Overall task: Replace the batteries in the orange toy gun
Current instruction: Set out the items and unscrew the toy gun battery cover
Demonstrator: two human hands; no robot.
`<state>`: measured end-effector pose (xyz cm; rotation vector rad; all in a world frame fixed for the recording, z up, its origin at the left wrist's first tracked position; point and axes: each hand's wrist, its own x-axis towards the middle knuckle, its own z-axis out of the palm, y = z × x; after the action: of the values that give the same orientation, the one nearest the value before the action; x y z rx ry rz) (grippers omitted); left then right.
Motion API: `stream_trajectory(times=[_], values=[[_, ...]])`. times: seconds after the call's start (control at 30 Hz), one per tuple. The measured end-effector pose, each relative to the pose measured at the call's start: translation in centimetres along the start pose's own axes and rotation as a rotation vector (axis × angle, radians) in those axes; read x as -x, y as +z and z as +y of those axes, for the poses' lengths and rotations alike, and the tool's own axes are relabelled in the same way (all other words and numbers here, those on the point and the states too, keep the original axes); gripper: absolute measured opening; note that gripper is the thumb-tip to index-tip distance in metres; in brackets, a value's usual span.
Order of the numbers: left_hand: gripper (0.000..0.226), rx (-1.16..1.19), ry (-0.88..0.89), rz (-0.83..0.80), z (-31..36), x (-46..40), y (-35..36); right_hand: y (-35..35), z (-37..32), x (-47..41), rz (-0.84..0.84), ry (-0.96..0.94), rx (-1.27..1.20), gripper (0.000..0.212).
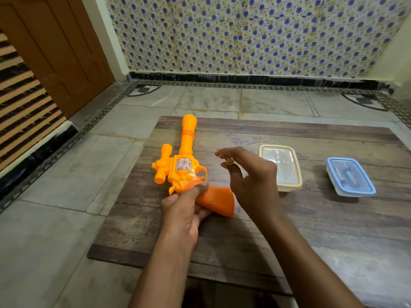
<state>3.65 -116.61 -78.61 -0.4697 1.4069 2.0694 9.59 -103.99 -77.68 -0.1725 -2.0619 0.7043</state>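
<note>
While the left hand (185, 210) grips the orange toy gun (185, 165), the right hand (249, 174) pinches a small round battery (229, 161).

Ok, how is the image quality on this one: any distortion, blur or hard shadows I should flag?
Head view: wide-angle bending curves the wall and floor border near the edges; the right hand and the small item it pinches are slightly soft, so that item cannot be identified; the toy gun in the left hand is sharp; soft shadows lie on the board.
</note>
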Motion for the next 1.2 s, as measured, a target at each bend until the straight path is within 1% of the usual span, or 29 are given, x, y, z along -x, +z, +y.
stream_trajectory(times=[0.1, 0.27, 0.33, 0.43, 0.53, 0.63, 0.7, 0.77, 0.83, 0.87, 0.9, 1.0, 1.03, 1.1, 1.17, 1.2], values=[[0.025, 0.020, -0.003, -0.024, 0.2, -0.1, -0.3, 1.4, 2.0, -2.2, -0.142, -0.075, 0.058, 0.035], [0.023, 0.036, -0.001, -0.033, 0.2, 0.0, -0.2, 3.4, 4.8, -5.0, -0.567, -0.071, 0.265, 0.042], [0.023, 0.052, -0.006, -0.037, 0.2, 0.1, -0.1, 3.6, 5.6, -5.6, -0.702, -0.057, 0.340, 0.039], [0.025, 0.065, -0.019, -0.040, 0.2, 0.0, -0.1, 3.6, 5.9, -5.7, -0.869, -0.054, 0.439, 0.028], [0.025, 0.072, -0.024, -0.044, 0.2, 0.0, -0.1, 3.6, 5.7, -5.6, -0.965, -0.059, 0.495, 0.024], [0.025, 0.076, -0.024, -0.043, 0.2, 0.0, 0.1, 3.7, 5.4, -5.7, -0.993, -0.041, 0.508, 0.025], [0.024, 0.076, -0.027, -0.035, 0.1, -0.1, 0.1, 3.8, 4.8, -5.6, -1.019, 0.020, 0.495, 0.026], [0.024, 0.086, -0.031, -0.036, 0.2, -0.1, 0.0, 3.6, 4.7, -5.6, -0.989, 0.130, 0.445, 0.029], [0.024, 0.099, -0.037, -0.037, 0.2, -0.2, -0.3, 2.8, 4.0, -5.1, -0.909, 0.207, 0.386, 0.036], [0.024, 0.102, -0.040, -0.042, 0.3, -0.3, -0.3, 2.3, 3.4, -4.6, -0.825, 0.230, 0.367, 0.040], [0.023, 0.105, -0.042, -0.049, 0.4, -0.3, -0.4, 1.8, 2.8, -3.9, -0.701, 0.241, 0.338, 0.040], [0.018, 0.108, 0.006, -0.062, 0.5, -0.1, -0.3, 0.5, 0.0, -0.5, -0.315, 0.378, 0.150, 0.024], [0.016, 0.094, 0.051, -0.066, 0.5, 0.0, -0.2, 0.2, -1.0, 0.5, -0.249, 0.428, 0.113, 0.019], [0.011, 0.013, 0.168, -0.077, 0.2, 0.2, -0.1, -0.1, -2.3, 2.6, -0.243, 0.543, 0.041, 0.016], [0.004, -0.087, 0.313, -0.068, -0.1, 0.2, 0.0, 0.2, -2.9, 3.9, -0.234, 0.682, -0.093, 0.026], [0.005, -0.127, 0.391, -0.057, -0.3, 0.2, 0.1, 0.3, -3.2, 4.2, -0.201, 0.757, -0.191, 0.031]])
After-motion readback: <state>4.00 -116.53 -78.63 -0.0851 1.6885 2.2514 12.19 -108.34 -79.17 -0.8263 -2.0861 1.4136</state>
